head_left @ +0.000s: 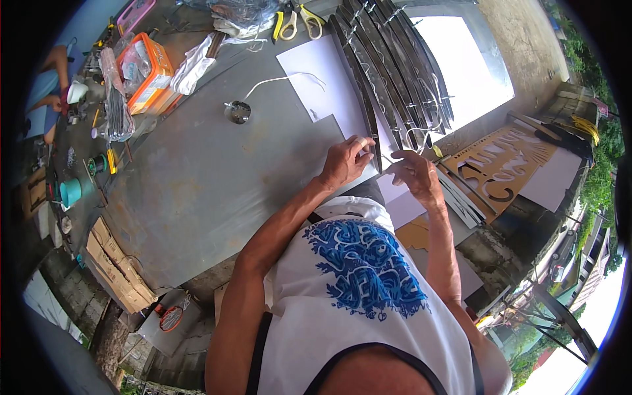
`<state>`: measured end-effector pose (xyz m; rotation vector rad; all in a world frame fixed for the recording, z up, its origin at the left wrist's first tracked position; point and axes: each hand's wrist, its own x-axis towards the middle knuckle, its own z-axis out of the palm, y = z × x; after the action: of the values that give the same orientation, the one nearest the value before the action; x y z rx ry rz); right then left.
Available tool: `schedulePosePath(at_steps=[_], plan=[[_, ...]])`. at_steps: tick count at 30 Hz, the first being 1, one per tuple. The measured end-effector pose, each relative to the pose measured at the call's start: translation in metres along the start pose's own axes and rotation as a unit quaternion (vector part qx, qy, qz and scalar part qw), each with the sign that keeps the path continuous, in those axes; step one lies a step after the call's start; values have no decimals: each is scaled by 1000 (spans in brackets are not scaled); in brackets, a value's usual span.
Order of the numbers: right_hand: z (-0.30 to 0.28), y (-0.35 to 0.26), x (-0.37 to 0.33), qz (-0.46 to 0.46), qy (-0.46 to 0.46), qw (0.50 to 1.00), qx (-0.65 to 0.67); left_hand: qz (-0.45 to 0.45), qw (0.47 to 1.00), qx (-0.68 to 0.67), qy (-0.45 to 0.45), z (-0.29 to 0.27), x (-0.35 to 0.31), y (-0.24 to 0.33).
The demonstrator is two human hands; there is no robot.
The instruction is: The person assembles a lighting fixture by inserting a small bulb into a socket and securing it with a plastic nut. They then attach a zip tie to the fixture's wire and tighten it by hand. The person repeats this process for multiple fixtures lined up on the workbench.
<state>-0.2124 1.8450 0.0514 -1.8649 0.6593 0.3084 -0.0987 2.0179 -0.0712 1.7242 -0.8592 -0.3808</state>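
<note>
Left hand: half curled, thumb and fingertips drawn close together beside the lower end of the nearest long, narrow, dark strip, just above the centre of the frame; we cannot tell whether it pinches anything.
Right hand: loosely bent, index finger pointing toward the same strip end, near a thin white wire; we see no firm grasp but cannot rule out a light pinch.
Snag risk: we judge that a tug on the looped wire could catch neighbouring strips and pull the row askew.
Slip risk: a white paper sheet lies beside the strips; if it slid on the flat grey tabletop, we think the nearest strip could shift.
Upper centre: scissors with yellow-and-white handles, well apart from both hands.
</note>
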Motion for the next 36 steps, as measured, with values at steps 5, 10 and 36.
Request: schedulePosePath(at_steps=[5, 10, 36], plan=[[-8, -4, -22, 8, 13, 1000, 10, 38, 998, 27, -41, 2, -4, -1], [-11, -4, -28, 9, 13, 1000, 10, 40, 998, 22, -50, 5, -8, -3], [-4, 14, -32, -4, 23, 997, 75, 6, 996, 29, -83, 6, -1, 16]])
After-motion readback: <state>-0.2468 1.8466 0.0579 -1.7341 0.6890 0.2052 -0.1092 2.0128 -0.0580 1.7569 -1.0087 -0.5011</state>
